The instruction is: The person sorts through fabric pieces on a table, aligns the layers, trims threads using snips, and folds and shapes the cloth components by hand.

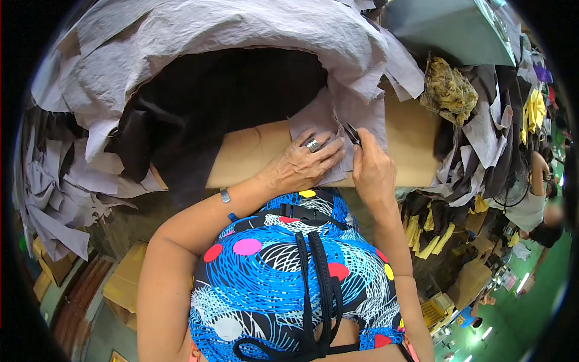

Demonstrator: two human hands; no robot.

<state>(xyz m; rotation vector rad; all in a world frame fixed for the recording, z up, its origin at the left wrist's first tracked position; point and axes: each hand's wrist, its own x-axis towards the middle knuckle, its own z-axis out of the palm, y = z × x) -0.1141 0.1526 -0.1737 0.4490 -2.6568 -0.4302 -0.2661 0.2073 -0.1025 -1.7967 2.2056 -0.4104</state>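
Note:
My left hand, with a ring on one finger, lies on a piece of light grey-lilac fabric, its fingers stretched out across the cloth and its thumb hidden. Close beside those fingertips, my right hand is closed around small dark thread snips. Their tips point up and left, at a seam or fold in the fabric. Beyond both hands, the light cloth runs into a large heap with black fabric within its curve.
The tan work surface carries a tangled yellowish bundle at its right. Grey and black cloth pieces hang at left and right. A pale blue-grey panel stands at the top right. A cardboard box sits low left. Another person is at far right.

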